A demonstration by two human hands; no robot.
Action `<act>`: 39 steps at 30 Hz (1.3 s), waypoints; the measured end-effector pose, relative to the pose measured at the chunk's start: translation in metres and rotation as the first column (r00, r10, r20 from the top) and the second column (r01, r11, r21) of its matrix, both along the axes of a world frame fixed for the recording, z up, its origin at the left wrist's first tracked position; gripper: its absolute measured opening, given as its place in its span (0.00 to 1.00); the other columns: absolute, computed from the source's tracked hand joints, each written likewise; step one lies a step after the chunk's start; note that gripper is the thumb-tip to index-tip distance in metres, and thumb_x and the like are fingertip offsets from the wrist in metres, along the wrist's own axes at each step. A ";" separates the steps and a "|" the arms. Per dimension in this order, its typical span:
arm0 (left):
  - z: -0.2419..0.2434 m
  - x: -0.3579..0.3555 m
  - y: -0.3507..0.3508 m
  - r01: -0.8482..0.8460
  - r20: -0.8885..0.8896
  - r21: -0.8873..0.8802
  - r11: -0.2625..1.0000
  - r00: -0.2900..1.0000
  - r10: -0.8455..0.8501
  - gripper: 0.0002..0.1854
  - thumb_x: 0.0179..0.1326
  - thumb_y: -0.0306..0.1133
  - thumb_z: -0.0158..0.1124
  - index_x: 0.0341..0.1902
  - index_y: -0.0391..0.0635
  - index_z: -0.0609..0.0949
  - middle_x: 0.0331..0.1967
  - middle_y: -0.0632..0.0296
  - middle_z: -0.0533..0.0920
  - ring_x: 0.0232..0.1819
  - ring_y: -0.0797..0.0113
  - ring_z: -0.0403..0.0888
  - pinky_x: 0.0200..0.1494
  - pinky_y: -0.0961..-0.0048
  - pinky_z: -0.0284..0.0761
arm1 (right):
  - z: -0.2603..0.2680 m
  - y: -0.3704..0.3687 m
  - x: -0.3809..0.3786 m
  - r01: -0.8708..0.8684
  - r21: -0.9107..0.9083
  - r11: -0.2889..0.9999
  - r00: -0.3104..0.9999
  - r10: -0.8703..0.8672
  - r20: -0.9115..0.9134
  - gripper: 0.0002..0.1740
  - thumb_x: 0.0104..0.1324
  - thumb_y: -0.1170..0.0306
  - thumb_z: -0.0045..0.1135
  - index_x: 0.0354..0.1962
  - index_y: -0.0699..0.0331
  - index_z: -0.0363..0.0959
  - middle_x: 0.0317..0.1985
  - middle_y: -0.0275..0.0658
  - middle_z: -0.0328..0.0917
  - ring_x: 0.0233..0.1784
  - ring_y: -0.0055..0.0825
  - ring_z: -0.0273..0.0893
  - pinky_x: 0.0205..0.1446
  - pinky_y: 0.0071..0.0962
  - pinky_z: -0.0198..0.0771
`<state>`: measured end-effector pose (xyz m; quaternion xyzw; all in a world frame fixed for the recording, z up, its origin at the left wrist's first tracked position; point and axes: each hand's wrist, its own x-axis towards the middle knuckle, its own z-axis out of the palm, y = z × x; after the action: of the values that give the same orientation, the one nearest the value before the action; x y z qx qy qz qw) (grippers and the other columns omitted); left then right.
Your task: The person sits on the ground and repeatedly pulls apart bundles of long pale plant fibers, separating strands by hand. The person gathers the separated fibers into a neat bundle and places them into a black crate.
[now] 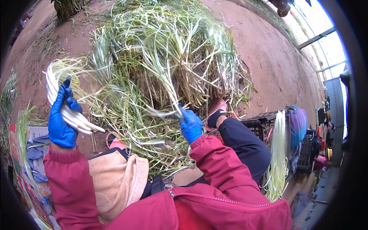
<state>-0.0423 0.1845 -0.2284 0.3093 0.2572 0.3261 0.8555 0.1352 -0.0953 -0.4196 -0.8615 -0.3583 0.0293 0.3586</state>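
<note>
My left hand (61, 116), in a blue glove, is raised at the left. It is closed around a bundle of pale, blanched leafy stalks (76, 118), their white ends pointing down to the right and their yellowish leaves curling over at the top. In the middle, my right hand (190, 123), gloved in blue too, grips the lower end of a few green-and-white stalks (169, 86). These stalks reach up across a large heap of long-leaved green plants (172, 34). Stripped leaves and stems (123, 115) are strewn below the heap. My right fingertips are partly hidden.
A tan cloth (115, 178) covers my lap. Pink shoes (217, 107) rest close to the heap. On the right, pale stalks (277, 152) hang beside a black plastic crate (256, 120). A blue-grey cloth (37, 155) lies over a box at left. People (322, 161) are far right.
</note>
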 end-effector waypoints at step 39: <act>-0.027 -0.035 -0.041 0.106 -0.037 -0.251 0.962 0.992 -0.119 0.13 0.60 0.34 0.45 0.44 0.42 0.72 0.16 0.74 0.65 0.11 0.85 0.54 0.12 0.87 0.52 | 0.079 0.050 -0.063 -0.065 0.209 0.976 0.261 0.219 -0.940 0.19 0.52 0.72 0.54 0.44 0.63 0.68 0.25 0.25 0.69 0.18 0.07 0.56 0.20 0.09 0.51</act>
<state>-0.0769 0.1438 -0.2558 0.2221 0.3002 0.2341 0.8976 0.0720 -0.0455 -0.3403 -0.6091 -0.1472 0.5504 0.5517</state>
